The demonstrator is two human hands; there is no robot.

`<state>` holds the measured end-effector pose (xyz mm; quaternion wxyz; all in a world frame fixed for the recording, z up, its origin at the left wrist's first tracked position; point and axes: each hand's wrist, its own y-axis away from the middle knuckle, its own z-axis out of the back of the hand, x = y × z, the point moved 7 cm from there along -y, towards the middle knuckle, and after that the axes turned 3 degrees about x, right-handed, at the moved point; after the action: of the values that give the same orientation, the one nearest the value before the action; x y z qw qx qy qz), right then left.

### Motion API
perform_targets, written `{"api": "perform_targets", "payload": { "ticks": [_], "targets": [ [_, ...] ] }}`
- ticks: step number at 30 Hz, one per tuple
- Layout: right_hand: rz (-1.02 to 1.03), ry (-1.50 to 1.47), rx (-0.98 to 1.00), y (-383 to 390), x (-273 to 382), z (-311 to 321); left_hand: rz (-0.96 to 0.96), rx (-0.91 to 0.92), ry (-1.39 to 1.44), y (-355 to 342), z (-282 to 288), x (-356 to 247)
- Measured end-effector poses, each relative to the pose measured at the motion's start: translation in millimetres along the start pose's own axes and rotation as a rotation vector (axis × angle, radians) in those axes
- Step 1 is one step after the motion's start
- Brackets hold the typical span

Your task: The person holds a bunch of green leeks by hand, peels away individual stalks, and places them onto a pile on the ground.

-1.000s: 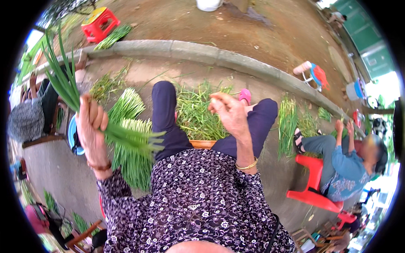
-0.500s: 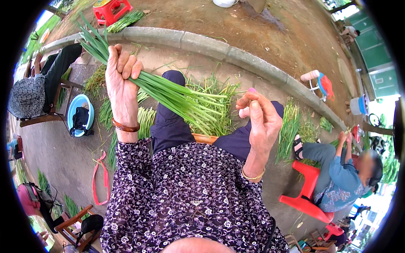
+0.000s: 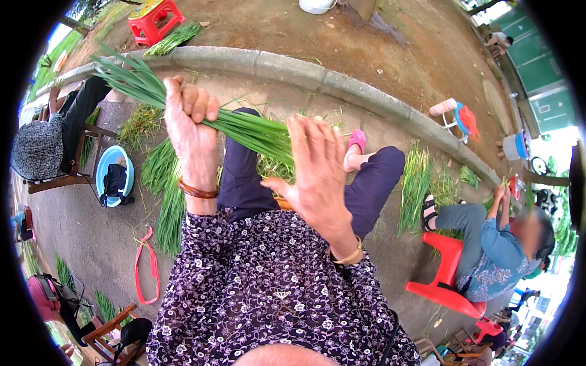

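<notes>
My left hand (image 3: 191,119) is wrapped tightly round a bunch of chives (image 3: 247,131), with the dark leaf tips sticking out to the upper left. The bunch slants down to the right, over my knees. My right hand (image 3: 317,174) lies at the stem end with its fingers stretched out and its thumb apart. It hides the ends of the stems, and I cannot make out whether it touches them. Loose green trimmings (image 3: 271,169) are between my legs, mostly covered by the hands. More chives (image 3: 170,207) lie on the ground beside my left leg.
At left stands a blue basin (image 3: 116,174) with a black item in it. A red strap (image 3: 146,268) lies on the ground. A person by a red chair (image 3: 442,274) works at right, near heaped greens (image 3: 416,186). A stone kerb (image 3: 287,70) curves across the far side.
My right hand has moved left to the stem end, and its curled fingers have straightened. My left hand and the chives have shifted slightly right and down.
</notes>
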<state>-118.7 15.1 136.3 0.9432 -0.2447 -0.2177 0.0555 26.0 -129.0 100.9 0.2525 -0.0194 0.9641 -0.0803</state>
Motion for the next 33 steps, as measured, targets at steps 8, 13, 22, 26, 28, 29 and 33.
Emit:
{"api": "perform_targets", "payload": {
  "ticks": [8,13,22,26,28,29,33],
  "targets": [
    [-0.076,-0.109,0.036,8,-44,-49,0.171,0.066,0.239,16,-18,22],
    [-0.083,-0.075,-0.019,12,-54,-45,0.217,0.030,0.165,19,-17,25],
    [-0.211,-0.073,-0.025,7,-62,-23,0.381,0.216,0.181,33,-11,51],
    [-0.246,-0.081,-0.034,10,-68,-23,0.619,0.298,0.207,64,3,90],
    [-0.269,-0.101,-0.020,10,-69,-24,0.721,0.401,0.190,82,1,104],
    [-0.290,-0.115,0.001,9,-69,-25,0.813,0.343,0.111,90,10,115],
    [-0.319,-0.102,0.052,10,-67,-27,0.674,0.522,-0.039,92,-8,107]
  ]
}}
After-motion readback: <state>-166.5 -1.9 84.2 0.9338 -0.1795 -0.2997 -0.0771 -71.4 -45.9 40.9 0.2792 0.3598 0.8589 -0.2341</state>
